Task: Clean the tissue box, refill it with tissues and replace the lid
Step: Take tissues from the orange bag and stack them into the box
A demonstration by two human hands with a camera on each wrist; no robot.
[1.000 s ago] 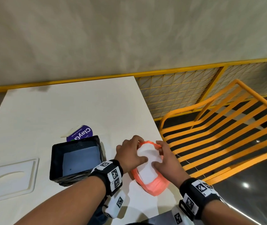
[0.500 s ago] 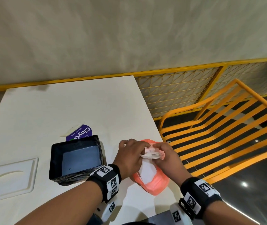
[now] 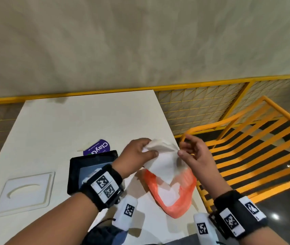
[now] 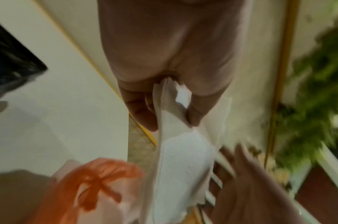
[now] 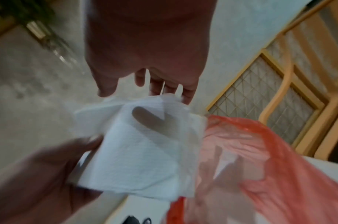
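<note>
Spanning most of the head view, a white table (image 3: 80, 121) is being used as the work surface, with a yellow slatted chair (image 3: 257, 149) standing just beside its right edge. On the left part of the table a white lid (image 3: 26, 190) with a curved slot is lying flat, well apart from the open black tissue box (image 3: 80, 167), which is sitting near the middle and is partly hidden by the left wrist. An orange plastic bag (image 3: 181, 195) of tissues is lying at the table's right edge. Above it a white tissue (image 3: 163, 161) is being held up, its lower corner hanging into the bag's mouth. The tissue is judged to be very light, soft and easily torn, so it is best taken by pinching an upper edge and kept loosely folded. It is being pinched at its top between thumb and curled fingers of the left hand (image 3: 137, 154). The right hand (image 3: 193, 152) is being held just beside the tissue's right edge, fingers loosely spread, thumb tip near the paper; no firm grip is being shown there.
</note>
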